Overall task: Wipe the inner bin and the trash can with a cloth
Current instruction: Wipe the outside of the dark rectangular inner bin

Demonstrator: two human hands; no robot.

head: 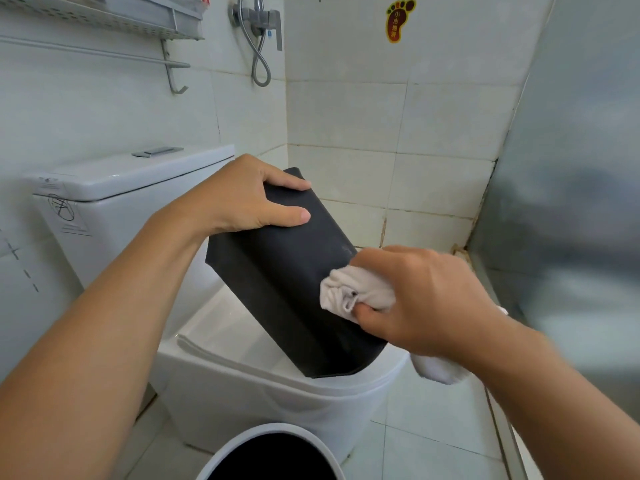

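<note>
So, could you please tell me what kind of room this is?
It is a bathroom, quite clearly: a white toilet stands against the tiled wall, with a shower tap and hose mounted above it.

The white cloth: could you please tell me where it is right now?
In the head view, right of centre, the white cloth is bunched in the right hand, pressed against the black inner bin above the toilet.

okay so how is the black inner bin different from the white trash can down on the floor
The black rectangular plastic inner bin is dark and boxy; the round white trash can is pale with a curved rim. The inner bin is held tilted above the closed white toilet lid, gripped by the left hand, while the trash can stands upright on the floor. The right hand presses a white cloth on the inner bin; the trash can is untouched.
</note>
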